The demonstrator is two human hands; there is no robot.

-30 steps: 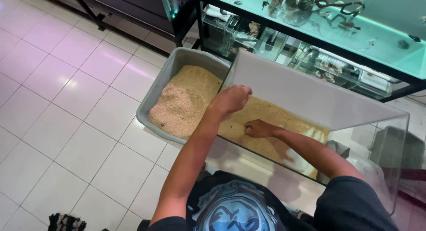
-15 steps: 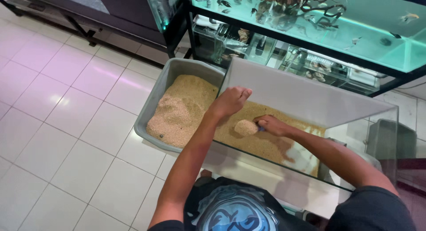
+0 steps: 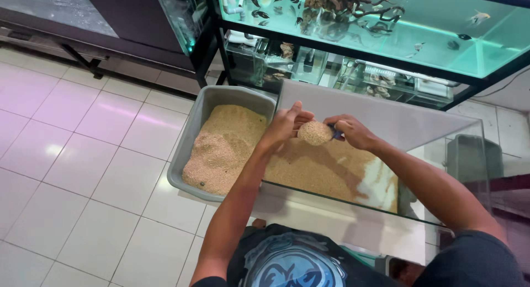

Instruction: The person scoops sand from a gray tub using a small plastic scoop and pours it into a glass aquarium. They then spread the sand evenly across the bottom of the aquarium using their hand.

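My right hand point(image 3: 353, 131) grips a small scoop point(image 3: 316, 133) by its blue handle; the scoop is heaped with tan sand. It hovers above the sand bed inside a clear glass tank point(image 3: 386, 117) on the floor. My left hand point(image 3: 284, 124) reaches over the tank's left edge, and its fingertips rest against the scoop's heaped sand. The tank's sand layer point(image 3: 326, 174) is uneven, with a bare pale patch at the right. Left of the tank, touching it, sits a grey plastic tub point(image 3: 200, 129) holding more tan sand point(image 3: 226, 146).
A black metal rack point(image 3: 221, 38) behind the tank carries lit aquariums point(image 3: 386, 27) with fish and driftwood, and small glass boxes point(image 3: 309, 63) below. White floor tiles point(image 3: 83, 154) spread to the left. A dark bin point(image 3: 461, 154) shows through the tank's right glass.
My right hand has risen from the tank's sand bed with the scoop now full. My left hand has left the tank's rim and come against the scoop. The view has shifted slightly.
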